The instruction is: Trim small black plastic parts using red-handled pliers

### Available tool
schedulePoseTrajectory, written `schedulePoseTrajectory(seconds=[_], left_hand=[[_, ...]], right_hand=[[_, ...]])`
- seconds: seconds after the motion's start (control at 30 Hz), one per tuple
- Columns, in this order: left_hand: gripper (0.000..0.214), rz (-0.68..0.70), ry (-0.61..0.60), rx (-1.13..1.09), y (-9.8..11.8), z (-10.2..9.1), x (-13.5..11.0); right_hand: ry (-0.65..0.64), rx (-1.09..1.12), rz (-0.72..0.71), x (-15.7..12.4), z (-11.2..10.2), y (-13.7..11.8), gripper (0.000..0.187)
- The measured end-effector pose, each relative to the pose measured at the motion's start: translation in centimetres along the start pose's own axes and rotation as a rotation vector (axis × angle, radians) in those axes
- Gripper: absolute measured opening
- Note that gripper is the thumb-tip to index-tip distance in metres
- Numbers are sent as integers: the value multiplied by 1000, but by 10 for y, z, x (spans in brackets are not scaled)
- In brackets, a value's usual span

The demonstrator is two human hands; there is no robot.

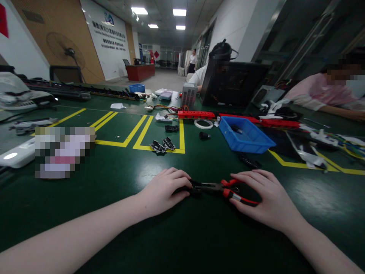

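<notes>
Red-handled pliers (221,188) lie on the dark green table (182,236) right in front of me. My right hand (264,199) is curled over the red handles, thumb and fingers round them. My left hand (165,190) rests palm down at the jaw end, its fingers bent over a small dark part that I cannot make out. The pliers' jaws point left, toward the fingertips of my left hand.
A blue bin (245,135) stands right of centre, with a red power strip (196,114) and a tape roll (203,123) behind. Small black parts (162,145) sit on yellow floor-style lines. Two other people sit at the table's far and right side beside a black computer case (234,83).
</notes>
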State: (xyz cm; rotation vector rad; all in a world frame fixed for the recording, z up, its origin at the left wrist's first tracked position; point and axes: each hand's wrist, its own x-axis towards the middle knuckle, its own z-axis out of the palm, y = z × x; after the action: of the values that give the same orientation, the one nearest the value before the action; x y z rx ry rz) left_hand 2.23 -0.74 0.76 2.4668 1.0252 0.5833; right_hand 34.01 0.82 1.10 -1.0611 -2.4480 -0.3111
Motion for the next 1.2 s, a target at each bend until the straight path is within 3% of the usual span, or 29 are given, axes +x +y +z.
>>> schedulePoseTrajectory(seconds=[0.33, 0.87, 1.2], left_hand=[[19, 2, 7, 7, 0, -1, 0], [20, 11, -8, 21, -1, 0, -1], [19, 9, -4, 23, 0, 0, 0]], right_hand=[[70, -87, -33, -2, -1, -1, 50], [-1, 46, 136, 0, 2, -3, 41], [44, 21, 72, 0, -2, -16, 51]])
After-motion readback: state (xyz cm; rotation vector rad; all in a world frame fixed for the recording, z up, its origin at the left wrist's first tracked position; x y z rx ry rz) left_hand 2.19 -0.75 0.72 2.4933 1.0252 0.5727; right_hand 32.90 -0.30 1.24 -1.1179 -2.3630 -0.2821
